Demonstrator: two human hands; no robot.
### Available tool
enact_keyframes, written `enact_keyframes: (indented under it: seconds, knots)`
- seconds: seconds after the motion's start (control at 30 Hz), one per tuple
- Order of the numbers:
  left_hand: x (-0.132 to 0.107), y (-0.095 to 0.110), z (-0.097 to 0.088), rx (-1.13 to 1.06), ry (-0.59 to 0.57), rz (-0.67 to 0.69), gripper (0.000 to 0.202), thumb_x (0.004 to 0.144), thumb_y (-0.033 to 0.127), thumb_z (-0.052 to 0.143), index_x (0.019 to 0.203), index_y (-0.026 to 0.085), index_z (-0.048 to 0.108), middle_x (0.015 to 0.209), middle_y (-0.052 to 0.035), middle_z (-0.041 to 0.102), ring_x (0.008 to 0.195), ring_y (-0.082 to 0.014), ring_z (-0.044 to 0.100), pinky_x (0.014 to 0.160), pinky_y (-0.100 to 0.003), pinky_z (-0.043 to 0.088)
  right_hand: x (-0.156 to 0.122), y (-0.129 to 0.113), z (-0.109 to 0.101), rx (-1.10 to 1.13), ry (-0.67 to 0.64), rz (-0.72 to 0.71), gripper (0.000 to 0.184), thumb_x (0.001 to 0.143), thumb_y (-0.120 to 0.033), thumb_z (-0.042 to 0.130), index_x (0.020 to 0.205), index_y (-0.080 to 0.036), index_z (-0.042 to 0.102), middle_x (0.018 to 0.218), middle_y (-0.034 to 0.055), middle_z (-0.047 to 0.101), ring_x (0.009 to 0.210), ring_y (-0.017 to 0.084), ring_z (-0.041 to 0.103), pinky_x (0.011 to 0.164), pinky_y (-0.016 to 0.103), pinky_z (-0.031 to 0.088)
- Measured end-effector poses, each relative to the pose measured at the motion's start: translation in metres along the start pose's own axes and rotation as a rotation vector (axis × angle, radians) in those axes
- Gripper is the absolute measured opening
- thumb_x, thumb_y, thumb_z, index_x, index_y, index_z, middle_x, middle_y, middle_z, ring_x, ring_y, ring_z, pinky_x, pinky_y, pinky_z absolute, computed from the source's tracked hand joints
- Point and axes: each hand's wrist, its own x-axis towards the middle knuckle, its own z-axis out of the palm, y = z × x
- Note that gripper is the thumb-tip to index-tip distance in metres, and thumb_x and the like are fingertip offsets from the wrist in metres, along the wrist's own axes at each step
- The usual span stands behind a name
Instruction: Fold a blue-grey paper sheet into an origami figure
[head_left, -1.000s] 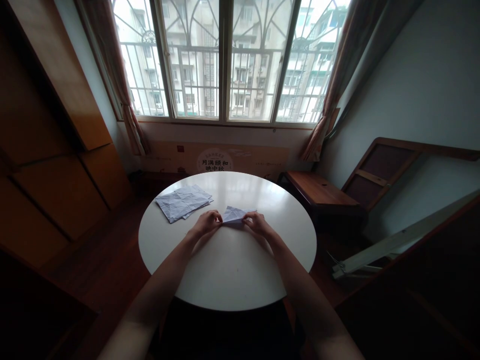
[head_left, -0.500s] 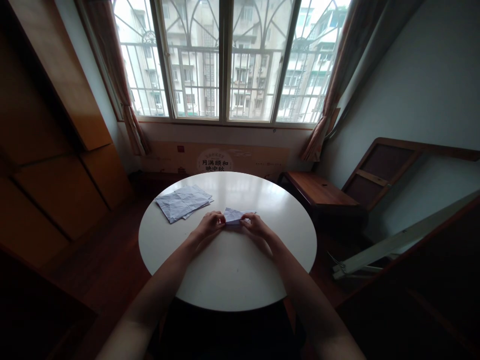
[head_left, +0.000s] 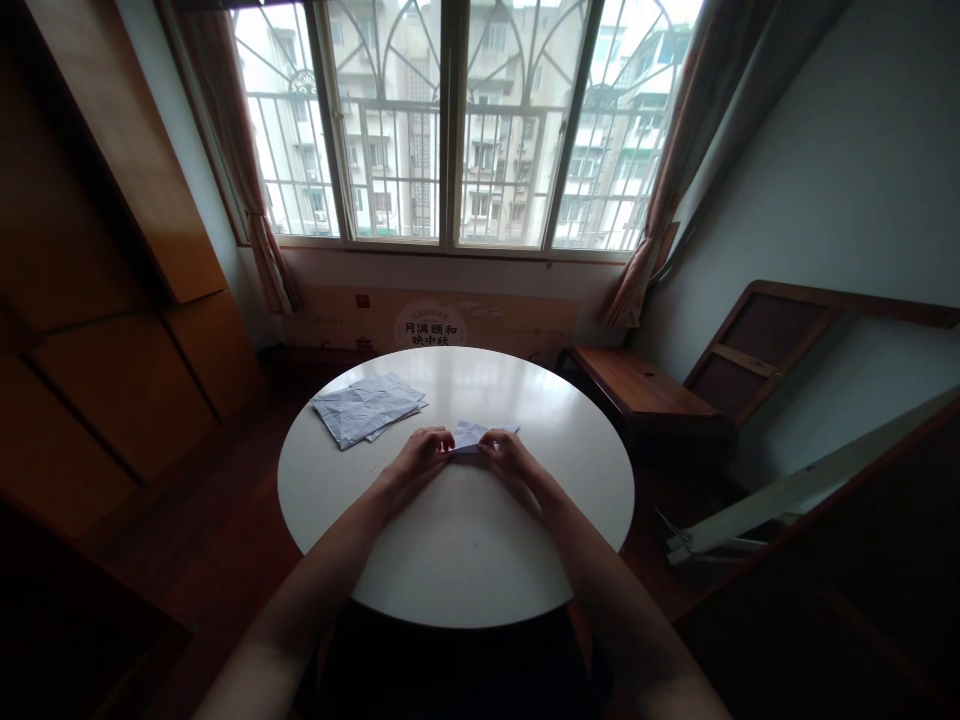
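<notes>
A small folded sheet of paper (head_left: 468, 436) lies near the middle of the round white table (head_left: 465, 560). My left hand (head_left: 427, 450) pinches its left end, thumb and fingers closed on the edge. Over on the other side, my right hand (head_left: 504, 450) grips the paper's right part, with a corner of it sticking out beyond the fingers. The near edge of the paper looks folded up between the two hands. The fingertips partly hide both ends.
A stack of creased paper sheets (head_left: 367, 407) rests at the table's left back. Past the table are a printed cardboard panel (head_left: 510, 315) under the window, a low wooden bench (head_left: 637, 378) on the right, and wooden cabinets (head_left: 120, 390) on the left.
Both hands stay on the paper, and the right hand has shifted slightly left along it. The whole view has dropped a few pixels. The stack has not moved on the table.
</notes>
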Motion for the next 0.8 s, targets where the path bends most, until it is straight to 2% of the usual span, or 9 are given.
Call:
enact_keyframes:
  seconds: [0.2, 0.47, 0.8]
  knots:
    - [-0.002, 0.002, -0.004, -0.058, 0.0, 0.011, 0.013, 0.083, 0.028, 0.064, 0.077, 0.017, 0.07, 0.077, -0.0017, 0.064, 0.066, -0.0126, 0.056, 0.063, -0.022, 0.038, -0.001, 0.001, 0.001, 0.006, 0.002, 0.008, 0.014, 0.083, -0.022, 0.058, 0.086, -0.017, 0.07, 0.086, 0.0064, 0.07, 0.08, 0.02, 0.062, 0.077, 0.032, 0.047]
    - [-0.002, 0.004, -0.003, -0.088, -0.023, 0.053, 0.013, 0.084, 0.022, 0.061, 0.077, 0.017, 0.07, 0.079, -0.0024, 0.063, 0.069, -0.0136, 0.057, 0.064, -0.023, 0.04, 0.001, 0.001, 0.005, 0.144, -0.021, -0.031, 0.01, 0.078, -0.017, 0.063, 0.084, -0.017, 0.072, 0.09, 0.0088, 0.072, 0.086, 0.023, 0.065, 0.08, 0.035, 0.049]
    - [-0.001, 0.007, 0.003, -0.149, -0.014, 0.035, 0.017, 0.083, 0.032, 0.065, 0.076, 0.017, 0.071, 0.075, -0.0018, 0.062, 0.071, -0.0145, 0.057, 0.068, -0.024, 0.043, 0.001, -0.008, 0.002, 0.159, -0.051, -0.012, 0.012, 0.08, -0.016, 0.062, 0.082, -0.016, 0.074, 0.087, 0.0089, 0.072, 0.083, 0.022, 0.065, 0.078, 0.034, 0.05]
